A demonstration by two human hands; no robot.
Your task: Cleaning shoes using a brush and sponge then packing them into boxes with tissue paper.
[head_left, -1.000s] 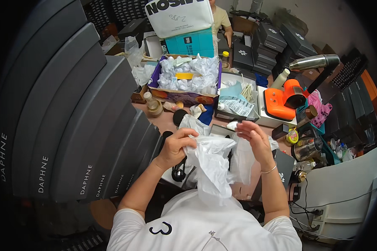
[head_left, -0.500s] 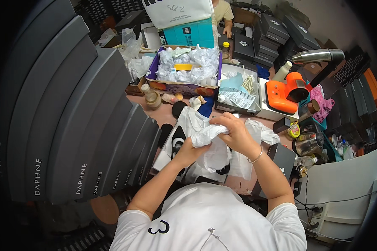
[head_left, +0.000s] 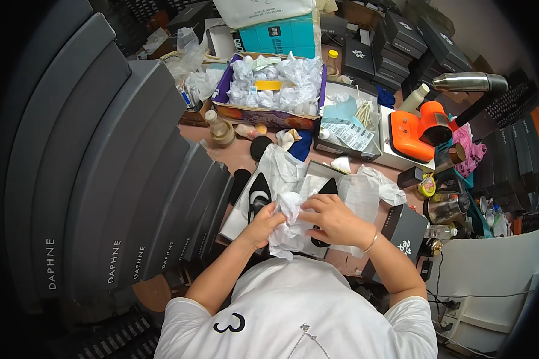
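A crumpled sheet of white tissue paper [head_left: 287, 239] is between my hands, above an open shoe box [head_left: 315, 170]. My left hand [head_left: 262, 227] is closed on its left side. My right hand [head_left: 335, 220] has bent fingers gripping the paper from the right. A pointed black shoe with a white curved band [head_left: 259, 190] lies left of the paper, partly covered by my left hand. The toe of a second black shoe [head_left: 329, 187] shows beyond my right fingers, the rest mostly hidden. More loose tissue paper [head_left: 281, 164] is spread behind the hands.
Dark shoe boxes [head_left: 144, 131] stand stacked at the left. A purple carton [head_left: 269, 118] of crumpled paper balls and a box with labels and sticks [head_left: 348, 149] stand behind. An orange device [head_left: 412, 134] is at the right, near a dark box lid [head_left: 404, 230] and jars.
Both hands have moved lower and nearer to me with the tissue paper, now crumpled into a tighter bunch. The shoes and box show more. The view has shifted slightly.
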